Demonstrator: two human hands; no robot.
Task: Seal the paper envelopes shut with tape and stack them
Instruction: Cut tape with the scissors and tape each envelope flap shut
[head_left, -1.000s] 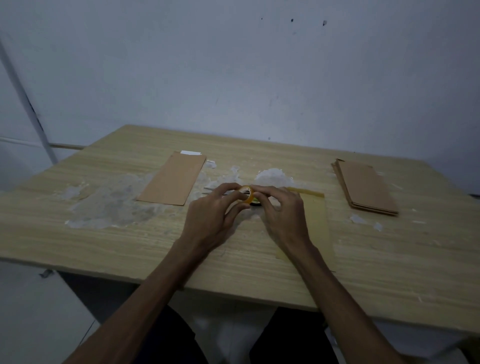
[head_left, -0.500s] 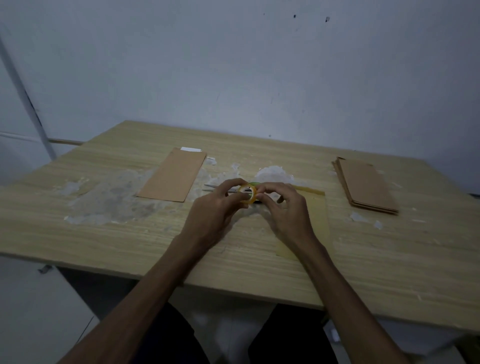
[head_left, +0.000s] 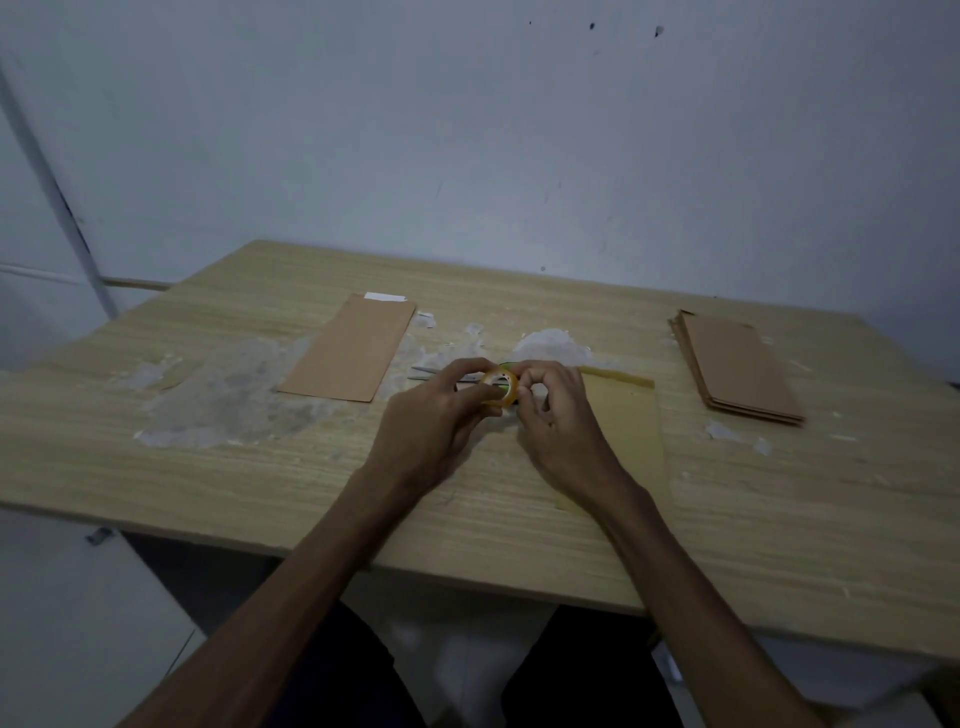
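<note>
Both hands at table (head_left: 208, 483) centre. Left hand (head_left: 436, 421) and right hand (head_left: 558, 421) each pinch the tape roll (head_left: 500, 387), held just above the yellowish envelope (head_left: 623, 421). Single brown envelope (head_left: 353, 353) lies far left; envelope stack (head_left: 737, 371) far right.

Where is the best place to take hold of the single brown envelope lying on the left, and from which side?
Probably its near short edge. The brown envelope lies flat on the table, so slide fingertips under that edge from the person's side. Both hands now hold the tape roll.
</note>
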